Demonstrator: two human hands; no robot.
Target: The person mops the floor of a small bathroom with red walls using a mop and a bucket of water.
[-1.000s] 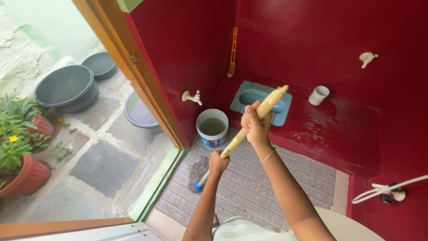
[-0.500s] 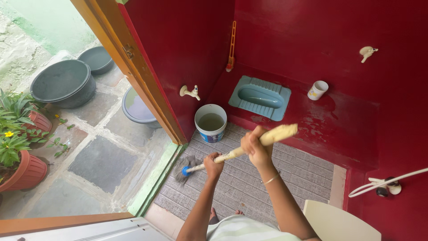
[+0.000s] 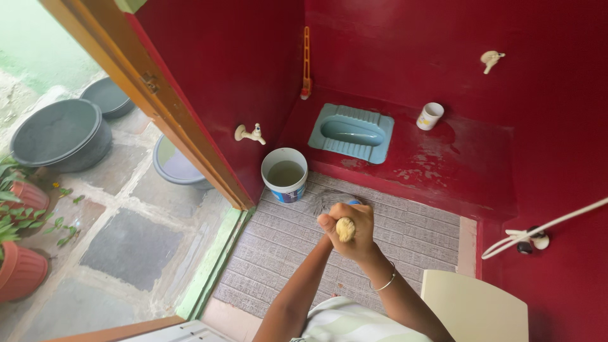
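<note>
Both my hands are wrapped around the top of a pale wooden handle, which I see end-on. My left hand is on the left side of it and my right hand, with a thin bracelet at the wrist, covers it from the right. Below the hands the grey mop head with a blue fitting rests on the ribbed grey floor tiles, just right of a white bucket of murky water. The shaft itself is hidden behind my hands.
A blue squat toilet pan sits on the raised red step, with a white mug to its right. Taps stick out of the red walls. A white hose and cream chair are at right. Basins and potted plants stand outside the door.
The handle has swung from slanted to nearly upright under my view. The mop head moved from the floor by the door to the middle, beside the bucket. My hands came together at the top.
</note>
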